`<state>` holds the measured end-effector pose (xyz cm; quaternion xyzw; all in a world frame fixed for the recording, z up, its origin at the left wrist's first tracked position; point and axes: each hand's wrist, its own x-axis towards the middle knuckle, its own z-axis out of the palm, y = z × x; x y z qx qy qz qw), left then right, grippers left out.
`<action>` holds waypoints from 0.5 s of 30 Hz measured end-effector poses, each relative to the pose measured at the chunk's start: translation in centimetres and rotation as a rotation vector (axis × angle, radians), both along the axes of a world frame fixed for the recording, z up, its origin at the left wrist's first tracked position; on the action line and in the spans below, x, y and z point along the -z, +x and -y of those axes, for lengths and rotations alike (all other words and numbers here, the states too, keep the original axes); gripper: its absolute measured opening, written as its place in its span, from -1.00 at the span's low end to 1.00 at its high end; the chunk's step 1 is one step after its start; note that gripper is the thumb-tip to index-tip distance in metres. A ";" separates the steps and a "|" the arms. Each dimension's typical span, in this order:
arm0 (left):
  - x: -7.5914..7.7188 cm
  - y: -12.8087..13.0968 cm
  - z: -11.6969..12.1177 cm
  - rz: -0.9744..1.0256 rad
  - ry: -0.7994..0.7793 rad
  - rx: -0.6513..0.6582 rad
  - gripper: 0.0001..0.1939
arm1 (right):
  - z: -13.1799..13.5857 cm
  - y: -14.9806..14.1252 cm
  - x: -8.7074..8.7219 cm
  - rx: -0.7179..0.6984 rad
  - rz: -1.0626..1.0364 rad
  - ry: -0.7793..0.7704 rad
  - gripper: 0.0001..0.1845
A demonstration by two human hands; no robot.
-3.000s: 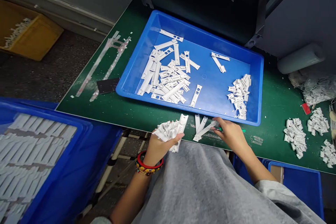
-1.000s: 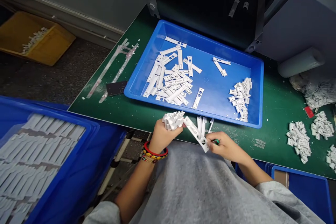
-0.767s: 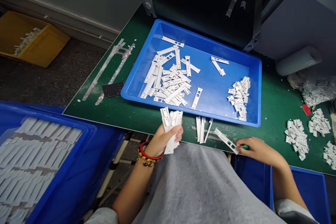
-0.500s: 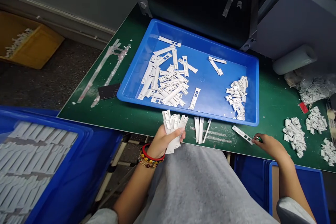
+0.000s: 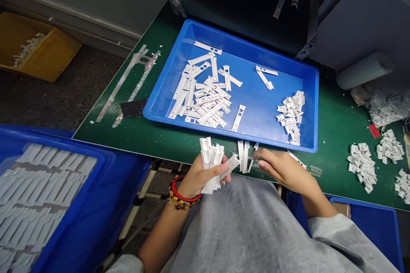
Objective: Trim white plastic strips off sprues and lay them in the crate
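Observation:
My left hand is closed round a fanned bundle of long white plastic strips, its thumb pressed across them. One strip sticks out at a slant to the right. My right hand is closed, its fingertips pinching a small thin object with a bit of green, too small to name. Just left of those fingertips, a few white strips lie on the green table. Another strip lies behind the right hand, partly covered by it.
A blue tray holds a heap of strips at left and small white pieces at right. Piles of small white parts lie on the right of the table. A blue bin of rowed strips stands left. A dark conveyor rises behind.
My right hand has moved left, from the strip at the right to beside the strips near my left hand. In my left hand, one strip now slants out to the right.

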<state>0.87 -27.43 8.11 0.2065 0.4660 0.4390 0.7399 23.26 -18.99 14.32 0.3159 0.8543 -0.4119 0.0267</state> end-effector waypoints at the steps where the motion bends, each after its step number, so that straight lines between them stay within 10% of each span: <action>1: -0.1 0.0 0.1 0.014 -0.005 0.001 -0.57 | -0.1 -0.8 0.0 -0.018 -0.046 0.047 -0.65; 6: -0.3 -0.2 0.7 0.061 -0.019 0.000 -0.54 | -0.4 -2.3 -0.2 -0.111 -0.139 0.205 -0.56; 15: 0.6 -0.1 0.7 0.107 0.004 0.007 -0.53 | -0.9 -2.8 0.0 -0.157 -0.225 0.005 -0.63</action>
